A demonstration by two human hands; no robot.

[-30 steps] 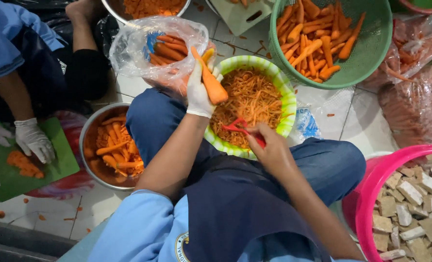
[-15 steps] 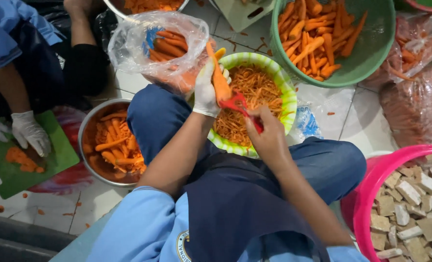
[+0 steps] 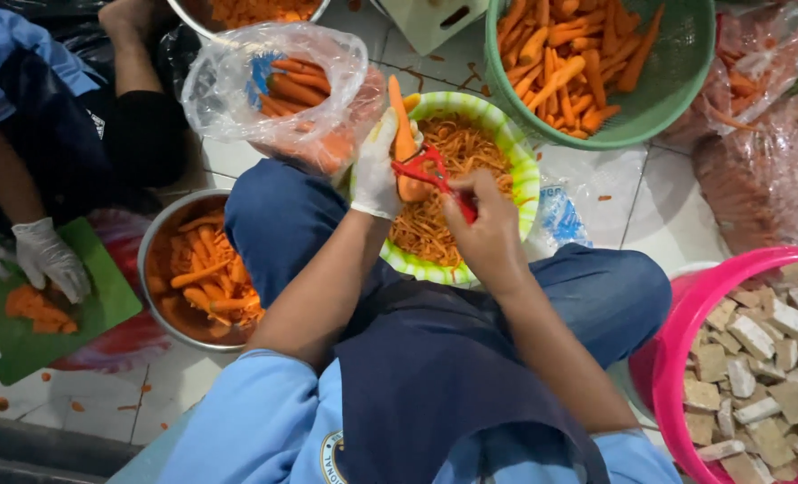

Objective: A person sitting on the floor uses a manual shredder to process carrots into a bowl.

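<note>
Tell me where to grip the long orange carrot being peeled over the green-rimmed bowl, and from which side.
Grip the long orange carrot at its lower, thicker end, from its left, as the white-gloved left hand does. It stands nearly upright, tip up, and the red peeler in the bare right hand needs the right flank free.

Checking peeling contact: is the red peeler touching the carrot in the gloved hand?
Touching. The head view shows the red peeler lying against the carrot held by the left hand.
</note>
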